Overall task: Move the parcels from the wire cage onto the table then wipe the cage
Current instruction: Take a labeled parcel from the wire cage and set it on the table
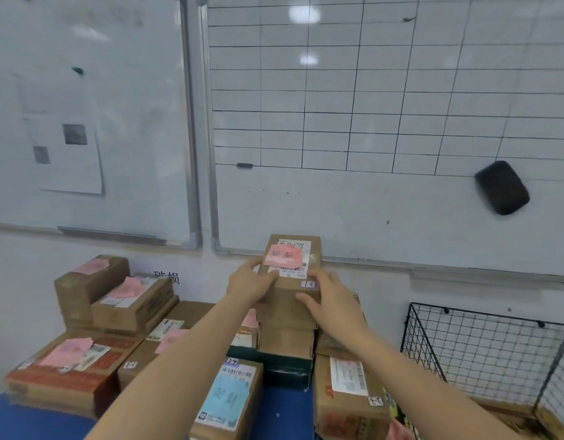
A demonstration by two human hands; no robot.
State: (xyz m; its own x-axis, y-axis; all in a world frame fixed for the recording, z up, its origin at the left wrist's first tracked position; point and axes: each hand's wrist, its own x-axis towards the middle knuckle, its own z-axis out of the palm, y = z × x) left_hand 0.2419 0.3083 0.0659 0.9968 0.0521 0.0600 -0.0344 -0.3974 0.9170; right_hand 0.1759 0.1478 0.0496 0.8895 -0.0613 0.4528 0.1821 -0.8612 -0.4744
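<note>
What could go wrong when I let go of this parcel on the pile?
The parcel, gripped by the left hand and right hand, is above a tall, narrow stack; released off-centre, it could topple. The blue table is crowded with neighbouring boxes, so a fall might push one off.

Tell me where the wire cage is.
In the head view, the wire cage stands at lower right, against the wall under the whiteboard, right of the stacked parcels.

Both bare arms reach forward and converge. The left hand grips the parcel at its left side, thumb on top; the right hand clasps its right side.
</note>
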